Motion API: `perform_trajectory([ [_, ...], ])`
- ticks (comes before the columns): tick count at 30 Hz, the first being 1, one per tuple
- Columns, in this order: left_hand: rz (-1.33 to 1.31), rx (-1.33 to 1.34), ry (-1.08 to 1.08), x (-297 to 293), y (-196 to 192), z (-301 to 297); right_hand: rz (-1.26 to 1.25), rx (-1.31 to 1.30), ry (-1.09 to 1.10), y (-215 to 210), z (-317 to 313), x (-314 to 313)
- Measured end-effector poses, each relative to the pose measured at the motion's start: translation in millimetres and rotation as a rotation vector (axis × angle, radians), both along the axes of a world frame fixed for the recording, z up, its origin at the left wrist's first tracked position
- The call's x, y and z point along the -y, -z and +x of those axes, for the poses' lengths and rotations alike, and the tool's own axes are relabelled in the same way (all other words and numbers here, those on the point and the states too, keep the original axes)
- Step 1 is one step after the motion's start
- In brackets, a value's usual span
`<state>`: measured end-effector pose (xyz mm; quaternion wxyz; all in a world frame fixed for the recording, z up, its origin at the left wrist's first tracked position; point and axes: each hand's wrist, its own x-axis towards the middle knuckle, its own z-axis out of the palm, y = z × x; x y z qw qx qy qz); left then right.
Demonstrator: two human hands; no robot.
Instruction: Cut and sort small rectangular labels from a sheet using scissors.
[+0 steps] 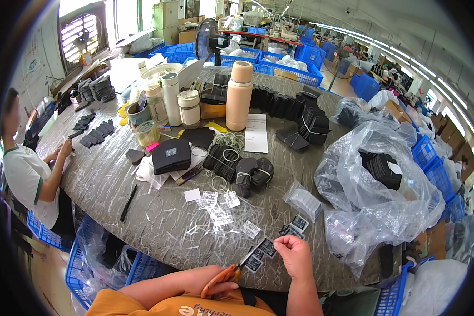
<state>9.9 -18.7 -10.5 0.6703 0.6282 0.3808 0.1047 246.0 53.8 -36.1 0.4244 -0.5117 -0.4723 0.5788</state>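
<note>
We grip the orange-handled scissors (227, 274) in our left hand (211, 282), our right hand (295, 255) pinching the label strip (263, 252) at twelve o'clock of the blades — cut squarely between labels

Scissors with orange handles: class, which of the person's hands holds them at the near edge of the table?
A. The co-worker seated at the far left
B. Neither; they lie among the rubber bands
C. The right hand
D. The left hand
D. The left hand grips the orange-handled scissors, blades pointing toward the black labels, while the right hand pinches the label strip at the table edge.
</note>
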Motion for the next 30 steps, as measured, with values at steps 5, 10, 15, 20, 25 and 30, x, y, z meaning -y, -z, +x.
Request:
perform_trajectory([
  [5,-0.053,0.043,-0.055,2,-4,2,0.001,0.015,0.003,1,2,-1],
  [10,-0.185,0.02,-0.165,1,-18,5,0.013,0.087,-0.059,4,4,0],
  [15,-0.191,0.155,-0.378,1,4,5,0.027,0.197,-0.079,-3,6,3],
  [20,0.162,0.067,-0.612,-15,14,16,0.027,0.281,-0.368,-24,-12,20],
  [25,0.128,0.076,-0.68,-25,15,12,-0.061,0.182,-0.413,-29,-17,27],
  [30,0.274,-0.168,-0.729,-41,8,2,0.12,0.393,0.009,-2,13,5],
])
